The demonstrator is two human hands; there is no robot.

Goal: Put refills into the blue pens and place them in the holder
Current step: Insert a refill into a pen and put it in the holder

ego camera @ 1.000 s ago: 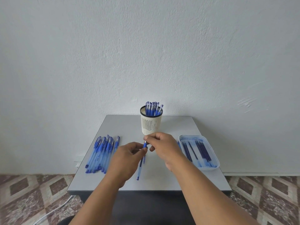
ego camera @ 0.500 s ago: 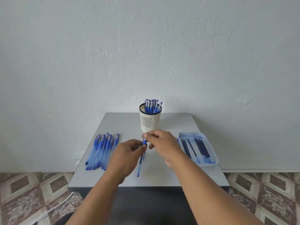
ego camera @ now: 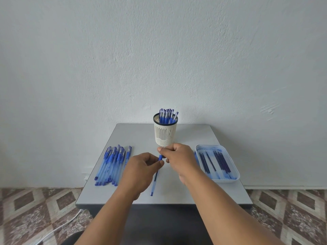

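I have 1 blue pen (ego camera: 156,174) between my hands above the middle of the table (ego camera: 141,133), its length running from my fingers down toward the near edge. My left hand (ego camera: 141,171) is pinched on the barrel just below the blue grip, thumb and forefinger closed around it, and my right hand (ego camera: 177,156) is closed on the top end, where the tip section sits; whether the refill is fully seated I cannot tell, since my fingers cover that end. I judge this to be the closing of the pen after loading it, with the tip piece being turned or pressed home. The next move calls for a firm, straight seating of that end, then 1 hand lifting the pen up and over the dark rim of the white slotted holder (ego camera: 165,134), which stands toward the far edge and already carries a bunch of finished pens. Unfilled pens (ego camera: 111,165) lie in a row near the left edge, and spare refills (ego camera: 215,162) lie in the white tray (ego camera: 228,180) by the right edge.
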